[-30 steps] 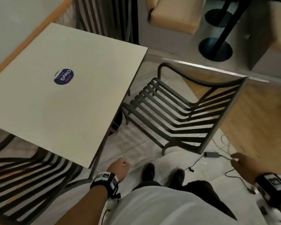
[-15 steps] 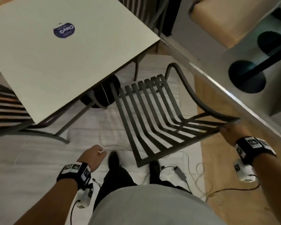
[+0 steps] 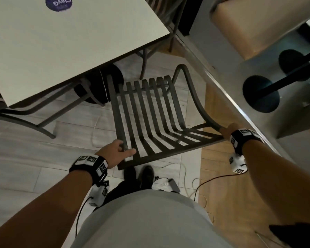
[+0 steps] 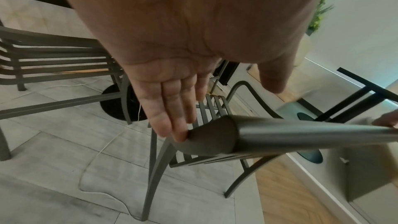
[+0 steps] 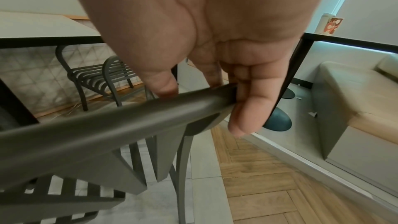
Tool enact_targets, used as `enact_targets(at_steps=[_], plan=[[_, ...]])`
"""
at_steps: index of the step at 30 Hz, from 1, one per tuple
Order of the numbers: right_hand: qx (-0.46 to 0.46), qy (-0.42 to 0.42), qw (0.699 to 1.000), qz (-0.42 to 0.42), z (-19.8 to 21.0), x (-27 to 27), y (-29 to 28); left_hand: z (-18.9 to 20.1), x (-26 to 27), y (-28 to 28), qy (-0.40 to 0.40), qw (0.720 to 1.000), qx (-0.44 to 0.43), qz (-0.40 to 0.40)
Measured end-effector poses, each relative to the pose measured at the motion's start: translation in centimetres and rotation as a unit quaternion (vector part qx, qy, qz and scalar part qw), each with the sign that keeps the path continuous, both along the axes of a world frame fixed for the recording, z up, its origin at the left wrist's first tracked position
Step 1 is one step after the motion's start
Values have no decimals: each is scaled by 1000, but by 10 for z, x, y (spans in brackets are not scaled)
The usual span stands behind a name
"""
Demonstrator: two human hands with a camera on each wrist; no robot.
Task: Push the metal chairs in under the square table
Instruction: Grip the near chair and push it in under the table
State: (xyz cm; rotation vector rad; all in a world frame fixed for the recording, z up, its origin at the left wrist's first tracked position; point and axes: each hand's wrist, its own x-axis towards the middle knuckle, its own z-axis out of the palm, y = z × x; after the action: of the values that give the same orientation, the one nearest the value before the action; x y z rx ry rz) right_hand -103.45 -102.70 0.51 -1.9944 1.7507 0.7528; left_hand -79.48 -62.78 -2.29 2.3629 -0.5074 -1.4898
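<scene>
A dark metal slatted chair (image 3: 172,153) stands in front of me, its seat facing the square white table (image 3: 70,42) and only its front edge near the tabletop. My right hand (image 3: 225,129) grips the right end of the top rail (image 5: 107,129), thumb and fingers (image 5: 247,105) wrapped round it. At the rail's left corner is my left hand (image 3: 120,149); its straight fingers (image 4: 168,108) touch the rail's end (image 4: 215,135), with the thumb held apart. A second metal chair (image 4: 53,57) sits at the table's left side.
The table's black round base (image 3: 98,86) is ahead of the chair. Cables (image 3: 186,176) trail on the floor by my feet (image 3: 138,174). A metal-edged step (image 3: 222,90) runs close along the right, with a beige bench (image 3: 249,24) and another table base (image 3: 261,93) beyond it.
I have come round behind the chair. My right hand took hold of the top rail's right end and stays there. My left hand rose from my side to the rail's left corner.
</scene>
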Motion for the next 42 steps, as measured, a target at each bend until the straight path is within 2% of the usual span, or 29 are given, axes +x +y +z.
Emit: enact_targets(at_steps=[5, 10, 14, 16, 19, 21, 22, 24, 27, 30, 37, 39, 42], plan=[[-27, 32, 999, 33, -10, -5, 1, 6, -3, 0, -6, 994, 10, -113], [-64, 25, 997, 32, -15, -7, -1, -3, -6, 3, -26, 996, 11, -85], [-28, 21, 998, 53, -9, -8, -12, -10, -14, -2, -33, 999, 33, -19], [3, 21, 998, 59, -10, -7, -22, -15, -19, -6, -9, 998, 46, 37], [67, 17, 996, 48, -42, -17, -57, -21, -26, -15, 19, 988, 88, 128], [111, 22, 992, 62, -72, -23, -88, -21, -30, -22, 4, 983, 119, 138], [136, 31, 988, 71, -74, -21, -91, -19, -33, -25, -1, 981, 133, 139], [168, 51, 979, 107, -53, -11, -77, -18, -40, -30, -4, 976, 138, 171], [195, 61, 967, 152, -54, -17, -88, -13, -63, -36, -8, 965, 153, 212], [204, 35, 960, 190, -64, -18, -119, -10, -96, -50, -6, 963, 179, 204], [189, 14, 951, 242, -70, 15, -176, -22, -152, -78, 28, 935, 178, 304], [204, 15, 955, 215, -70, 27, -185, -25, -157, -82, 37, 923, 162, 347], [213, 15, 962, 173, -84, 46, -200, -25, -159, -89, 33, 887, 146, 437]])
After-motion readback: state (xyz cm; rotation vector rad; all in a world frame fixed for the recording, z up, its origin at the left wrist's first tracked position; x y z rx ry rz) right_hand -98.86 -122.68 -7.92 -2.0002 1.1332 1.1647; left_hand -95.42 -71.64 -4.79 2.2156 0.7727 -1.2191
